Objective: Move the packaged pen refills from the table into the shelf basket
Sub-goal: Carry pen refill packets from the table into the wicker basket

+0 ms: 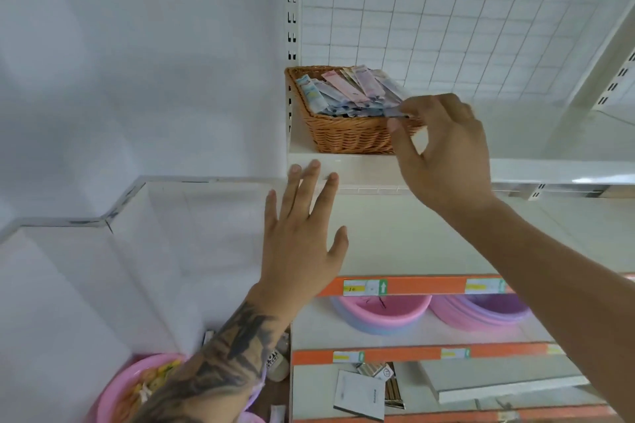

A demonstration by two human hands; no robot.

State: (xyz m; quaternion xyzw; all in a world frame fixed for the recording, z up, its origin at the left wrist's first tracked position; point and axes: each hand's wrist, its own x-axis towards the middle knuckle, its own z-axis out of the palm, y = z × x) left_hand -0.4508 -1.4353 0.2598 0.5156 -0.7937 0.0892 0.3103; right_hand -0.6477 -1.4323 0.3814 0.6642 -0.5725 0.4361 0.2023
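Note:
A brown wicker basket (347,137) stands on the upper white shelf (536,170), at its left end. It holds several pastel packaged pen refills (343,93) piled at a slant. My right hand (443,151) reaches up to the basket's right rim and pinches one thin refill packet (397,113) between thumb and fingers. My left hand (302,233) is raised with straight, spread fingers, its fingertips touching the front edge of the same shelf just below the basket. It holds nothing.
A white wire grid panel (446,10) backs the shelf. Below are orange-edged shelves (422,285) with pink and purple plastic basins (385,312), a notebook (360,395) and other stationery. A pink basin (137,385) with items sits at lower left, beside a white wall.

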